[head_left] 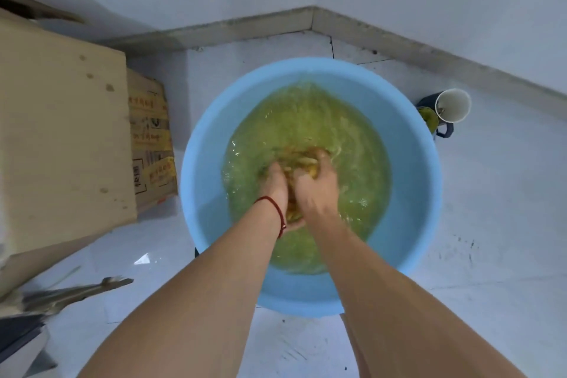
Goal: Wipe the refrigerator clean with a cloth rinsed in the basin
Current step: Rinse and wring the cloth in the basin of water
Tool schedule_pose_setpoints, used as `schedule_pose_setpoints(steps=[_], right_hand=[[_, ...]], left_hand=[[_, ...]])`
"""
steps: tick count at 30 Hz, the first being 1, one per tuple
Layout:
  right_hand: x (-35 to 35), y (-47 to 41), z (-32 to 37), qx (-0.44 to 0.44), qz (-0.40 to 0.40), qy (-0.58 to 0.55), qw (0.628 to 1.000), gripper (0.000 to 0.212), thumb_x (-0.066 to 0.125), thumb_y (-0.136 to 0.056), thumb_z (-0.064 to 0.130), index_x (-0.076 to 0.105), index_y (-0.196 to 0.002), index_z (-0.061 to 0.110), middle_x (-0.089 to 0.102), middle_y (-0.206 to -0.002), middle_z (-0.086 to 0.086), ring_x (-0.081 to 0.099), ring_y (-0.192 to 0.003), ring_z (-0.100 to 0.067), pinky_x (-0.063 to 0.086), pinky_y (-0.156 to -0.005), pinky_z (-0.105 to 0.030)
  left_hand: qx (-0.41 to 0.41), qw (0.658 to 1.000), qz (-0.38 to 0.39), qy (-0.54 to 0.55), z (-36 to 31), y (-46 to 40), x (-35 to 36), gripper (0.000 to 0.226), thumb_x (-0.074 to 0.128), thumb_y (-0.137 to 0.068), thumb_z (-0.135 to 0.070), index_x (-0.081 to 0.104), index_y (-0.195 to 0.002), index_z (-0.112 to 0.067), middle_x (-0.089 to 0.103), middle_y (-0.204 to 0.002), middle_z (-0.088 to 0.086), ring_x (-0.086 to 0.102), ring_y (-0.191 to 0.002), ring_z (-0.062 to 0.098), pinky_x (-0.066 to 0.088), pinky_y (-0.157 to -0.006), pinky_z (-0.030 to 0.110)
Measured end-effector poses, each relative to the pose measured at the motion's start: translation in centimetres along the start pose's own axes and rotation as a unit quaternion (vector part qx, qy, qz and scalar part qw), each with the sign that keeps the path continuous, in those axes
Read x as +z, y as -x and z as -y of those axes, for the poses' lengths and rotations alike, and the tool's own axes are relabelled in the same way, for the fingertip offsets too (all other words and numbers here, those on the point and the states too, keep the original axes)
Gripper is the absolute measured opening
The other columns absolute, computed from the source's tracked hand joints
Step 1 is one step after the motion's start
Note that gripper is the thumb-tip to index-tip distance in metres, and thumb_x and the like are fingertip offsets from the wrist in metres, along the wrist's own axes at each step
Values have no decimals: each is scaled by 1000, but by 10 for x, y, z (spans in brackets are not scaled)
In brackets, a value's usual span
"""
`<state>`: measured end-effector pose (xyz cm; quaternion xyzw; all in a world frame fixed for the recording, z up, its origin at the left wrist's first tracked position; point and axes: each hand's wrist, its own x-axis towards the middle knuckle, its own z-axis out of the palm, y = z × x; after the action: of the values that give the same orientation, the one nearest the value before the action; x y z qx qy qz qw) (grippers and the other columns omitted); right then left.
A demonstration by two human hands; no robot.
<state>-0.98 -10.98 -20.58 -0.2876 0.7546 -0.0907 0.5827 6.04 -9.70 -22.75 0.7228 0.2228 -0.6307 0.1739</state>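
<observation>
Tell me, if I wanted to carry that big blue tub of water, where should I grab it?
Probably by the rim of the blue basin, one hand on its left side and one on its right, coming down from above. It is round and wide, no handles show, and greenish water fills much of it, so holding opposite sides should keep it level. Right now the left hand and right hand are gripping the cloth in it.

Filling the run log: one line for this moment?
phase: rinsing | left hand and right hand: gripping cloth | where: blue basin, greenish water
</observation>
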Motion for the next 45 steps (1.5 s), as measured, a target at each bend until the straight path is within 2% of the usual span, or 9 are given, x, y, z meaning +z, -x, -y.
schedule_pose_setpoints(steps=[3, 7, 10, 14, 20, 27, 33, 39, 45], right_hand=[[5, 14, 1, -16, -38, -104, 994, 25, 63, -76, 38, 78, -96, 38, 75, -97, 11, 70, -99, -17, 58, -97, -40], [-4, 0, 3, -133, -8, 94, 987, 39, 66, -94, 56, 72, -98, 17, 75, -84, 0, 73, -80, -21, 62, -81, -38], [-18, -17, 0, -248, 7, 414, 876, 50, 36, -105, 60, 60, -105, 16, 71, -91, -12, 71, -82, -36, 60, -76, -48], [-29, -28, -7, -255, -106, 538, 796, 43, 30, -107, 50, 49, -121, 14, 52, -120, -15, 53, -108, -34, 49, -86, -51], [-12, 1, -1, -27, 18, 70, 997, 56, 41, -84, 49, 58, -135, 31, 55, -138, -11, 53, -124, -33, 42, -112, -54], [-13, 7, 17, -114, -56, 89, 988, 47, 55, -94, 60, 66, -81, 16, 72, -81, -7, 70, -81, -31, 60, -81, -43], [-43, -32, 7, -288, -98, 511, 804, 46, 26, -107, 48, 55, -121, 14, 58, -119, -17, 58, -103, -36, 46, -77, -44], [-32, -17, 0, -83, -13, 173, 981, 63, 43, -83, 47, 47, -143, 30, 48, -138, -11, 48, -126, -37, 41, -109, -57], [-12, 5, 12, -46, -47, -40, 997, 22, 64, -86, 49, 71, -91, 29, 72, -87, 3, 70, -86, -18, 61, -82, -31]], left_hand=[[32, 999, 18, -6, 1, 8, 7, 55, 52, -81, -69, 70, -94, -18, 75, -110, 9, 72, -97, 30, 59, -91, 43], [118, 977, -84, -156, 2, 8, 0, 58, 39, -101, -59, 66, -91, -8, 73, -98, 17, 69, -85, 32, 61, -82, 49], [174, 939, -117, -273, 8, 18, -10, 57, 39, -101, -61, 64, -101, -9, 68, -96, 13, 65, -75, 30, 51, -49, 30], [200, 946, -186, -173, 12, 12, -19, 50, 56, -89, -60, 61, -118, -19, 68, -118, 13, 66, -98, 35, 61, -78, 49], [-7, 1000, -24, 7, 3, 6, 2, 80, 32, -78, -82, 66, -120, -24, 72, -113, 11, 70, -98, 35, 60, -73, 51], [176, 963, -70, -191, -11, 24, 8, 50, 34, -106, -43, 65, -123, -8, 67, -126, 20, 66, -111, 35, 55, -97, 47], [246, 941, -128, -192, -2, 60, -6, 40, 51, -96, -55, 54, -81, -17, 63, -89, 6, 62, -79, 28, 62, -77, 47], [54, 996, -57, -39, -10, 22, 5, 70, 30, -78, -75, 61, -108, -21, 65, -120, 11, 65, -103, 39, 55, -85, 61], [94, 991, -64, -77, -9, 3, 21, 60, 43, -89, -64, 70, -99, -12, 74, -111, 14, 71, -98, 33, 57, -95, 47]])
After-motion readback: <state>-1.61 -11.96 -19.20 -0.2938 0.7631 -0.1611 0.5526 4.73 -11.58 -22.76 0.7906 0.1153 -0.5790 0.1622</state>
